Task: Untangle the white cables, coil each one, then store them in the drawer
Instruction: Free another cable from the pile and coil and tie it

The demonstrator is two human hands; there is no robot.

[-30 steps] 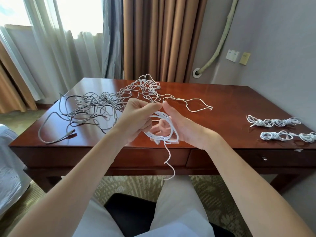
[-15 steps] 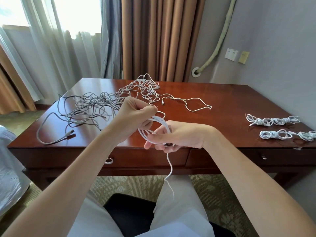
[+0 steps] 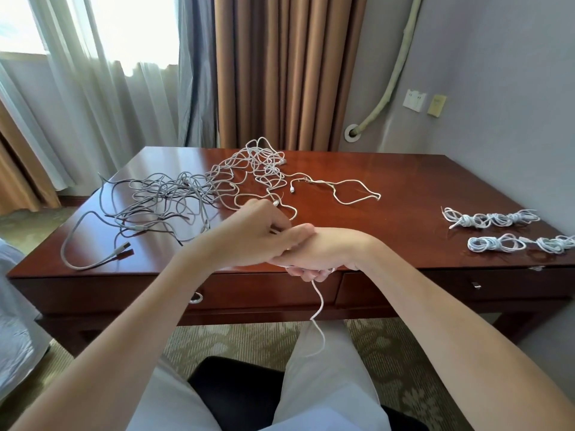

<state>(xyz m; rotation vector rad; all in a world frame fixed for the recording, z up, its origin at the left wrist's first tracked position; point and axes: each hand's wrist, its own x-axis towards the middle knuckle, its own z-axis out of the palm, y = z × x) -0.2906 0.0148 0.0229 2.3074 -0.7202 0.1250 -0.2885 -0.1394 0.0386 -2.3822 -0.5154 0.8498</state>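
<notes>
While both hands meet over the desk (image 3: 404, 181) edge, I log: right hand (image 3: 323, 253) fingers curled round white cable (image 3: 319, 309) coil, tail dangling | left hand (image 3: 249, 234) pinching strand | risk: tail slips, coil loosens.

A polished reddish-brown wooden desk (image 3: 404, 188) stands against a grey wall (image 3: 497, 73). Behind it hang tan drapes (image 3: 280, 73) and sheer white curtains (image 3: 93, 88) over a bright window. Patterned beige carpet (image 3: 249, 340) covers the floor.
</notes>
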